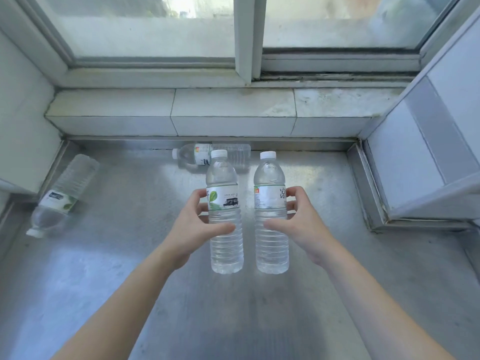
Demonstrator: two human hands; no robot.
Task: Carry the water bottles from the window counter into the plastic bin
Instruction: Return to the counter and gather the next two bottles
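Note:
Two clear water bottles with white caps stand upright side by side over the steel counter (130,268). My left hand (192,227) grips the left bottle (225,245) at its label, thumb in front and fingers behind. My right hand (301,224) grips the right bottle (271,245) the same way. A third bottle (228,153) lies on its side at the back of the counter, cap to the left. A fourth bottle (63,193) lies at the far left, cap toward me. The plastic bin is not in view.
A tiled ledge (207,113) and a sliding window (244,35) close off the back. A tiled wall (23,113) bounds the left side, and a white cabinet or wall panel (428,152) juts in at the right.

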